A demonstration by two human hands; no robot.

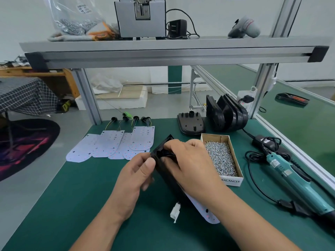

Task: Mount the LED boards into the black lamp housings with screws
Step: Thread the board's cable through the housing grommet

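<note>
Both hands hold one black lamp housing tilted on edge above the green mat. My left hand grips its near left side, thumb on the rim. My right hand curls over the top, fingers inside at the black wires. An LED board pokes out beneath the housing, and a white connector dangles from it. Several more LED boards with wired grommets lie fanned at the left. Spare housings stand at the back right; one lies flat.
A cardboard box of screws sits right of my hands. A teal electric screwdriver with its cable and adapter lies at the right. An aluminium frame shelf spans overhead. The mat's left edge drops to the floor.
</note>
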